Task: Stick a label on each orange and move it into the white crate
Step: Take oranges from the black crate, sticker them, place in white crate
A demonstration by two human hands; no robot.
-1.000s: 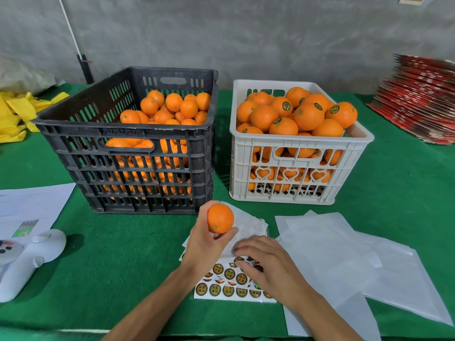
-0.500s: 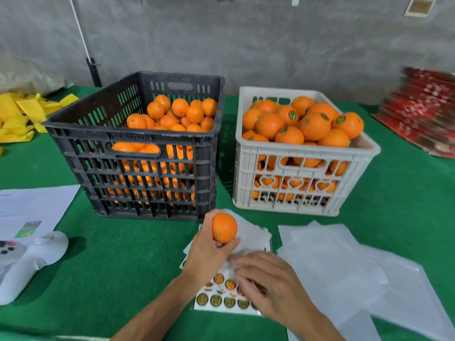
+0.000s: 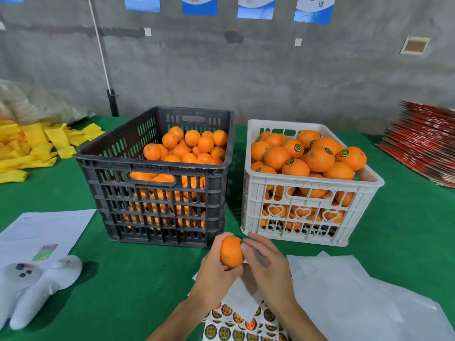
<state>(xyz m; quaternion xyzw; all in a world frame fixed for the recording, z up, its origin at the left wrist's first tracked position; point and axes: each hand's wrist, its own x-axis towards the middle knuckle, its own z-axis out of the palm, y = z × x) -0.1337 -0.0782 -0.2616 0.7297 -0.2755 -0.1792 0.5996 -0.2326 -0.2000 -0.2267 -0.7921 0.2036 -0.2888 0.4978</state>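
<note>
Pressing label [image 3: 242, 242] onto orange [image 3: 231, 252], just before white crate [image 3: 307, 215] rim.

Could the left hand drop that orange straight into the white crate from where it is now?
Probably yes. The left hand holds the orange just in front of the white crate, whose top is open; only the right hand, touching the orange, lies alongside.

**Two bare arms, nothing worn**

Standing by the table, all I can see of the person is two forearms coming in from the bottom edge. The left hand [image 3: 213, 271] and right hand [image 3: 267, 267] are both bare: no gloves, no rings that I can make out, though the fingers are a little blurred. Neither wrist carries a watch or band. No sleeve reaches into view on either forearm. Fingernails look short and plain.
</note>
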